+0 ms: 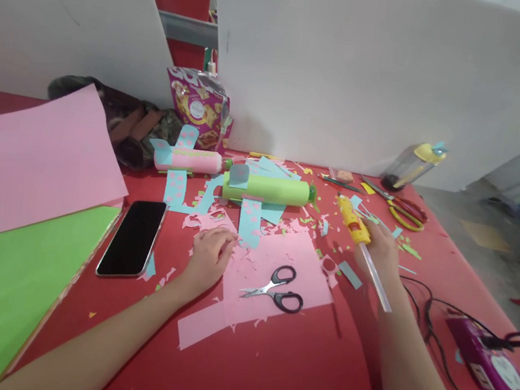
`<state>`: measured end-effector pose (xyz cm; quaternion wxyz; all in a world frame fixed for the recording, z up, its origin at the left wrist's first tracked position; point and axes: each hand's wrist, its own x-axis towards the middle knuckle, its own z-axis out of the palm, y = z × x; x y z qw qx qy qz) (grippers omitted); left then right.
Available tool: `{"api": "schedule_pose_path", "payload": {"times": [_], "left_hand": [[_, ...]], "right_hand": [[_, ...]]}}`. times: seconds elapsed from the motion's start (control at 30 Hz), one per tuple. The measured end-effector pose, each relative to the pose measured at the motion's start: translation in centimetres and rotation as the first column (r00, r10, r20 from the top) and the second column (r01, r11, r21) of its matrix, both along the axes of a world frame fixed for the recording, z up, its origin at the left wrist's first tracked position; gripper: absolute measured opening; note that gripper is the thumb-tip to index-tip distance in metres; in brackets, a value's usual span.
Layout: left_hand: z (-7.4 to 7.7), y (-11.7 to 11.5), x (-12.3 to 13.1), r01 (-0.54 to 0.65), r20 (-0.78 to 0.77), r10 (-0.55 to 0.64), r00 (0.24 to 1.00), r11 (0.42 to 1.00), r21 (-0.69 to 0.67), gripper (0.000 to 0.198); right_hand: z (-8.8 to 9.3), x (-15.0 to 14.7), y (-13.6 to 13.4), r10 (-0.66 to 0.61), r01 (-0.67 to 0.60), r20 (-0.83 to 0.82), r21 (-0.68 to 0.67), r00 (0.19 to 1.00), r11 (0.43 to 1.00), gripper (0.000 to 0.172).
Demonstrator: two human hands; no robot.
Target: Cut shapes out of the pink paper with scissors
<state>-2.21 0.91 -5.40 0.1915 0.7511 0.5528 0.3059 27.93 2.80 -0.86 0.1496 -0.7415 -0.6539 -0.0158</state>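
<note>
Yellow glue gun [354, 221] held; snack-bag lettering [190, 77] seemingly blurred.

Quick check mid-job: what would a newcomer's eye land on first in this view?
Probably the yellow glue gun, held in the right hand, with a clear stick slanting from its back. Next, perhaps, the light-green cylinder lying beyond the hands on the red table, with a pink cylinder to its left. The black-handled scissors also stand out, on pink paper right of the left hand.
</note>
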Motion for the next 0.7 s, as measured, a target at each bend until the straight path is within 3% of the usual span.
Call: {"api": "schedule_pose_path", "payload": {"times": [0.13, 0.23, 0.33, 0.43, 0.7], "left_hand": [[-0.4, 0.1, -0.1, -0.005, -0.025, 0.005, 1.0, 1.0, 0.0, 0.022], [-0.7, 0.2, -0.1, 0.005, -0.051, -0.005, 0.999, 1.0, -0.001, 0.024], [-0.8, 0.2, -0.1, 0.011, -0.075, -0.011, 0.997, 1.0, -0.004, 0.026], [-0.9, 0.1, 0.0, 0.023, -0.111, -0.023, 0.994, 1.0, 0.005, 0.027], [-1.7, -0.1, 0.1, 0.106, -0.336, -0.076, 0.939, 0.992, 0.07, 0.036]], "right_hand": [[0.8, -1.5, -0.1, 0.063, -0.073, -0.123, -0.076, 0.99, 0.994, 0.018], [1.8, -3.3, -0.6, 0.166, -0.213, -0.231, -0.195, 0.959, 0.957, 0.008], [2.8, -5.2, -0.8, 0.277, -0.361, -0.308, -0.265, 0.91, 0.894, 0.01], [3.0, -6.8, -0.3, 0.334, -0.433, -0.34, -0.274, 0.879, 0.859, 0.011], [1.9, -9.1, 1.8, 0.402, -0.497, -0.345, -0.257, 0.848, 0.829, 0.012]]}}
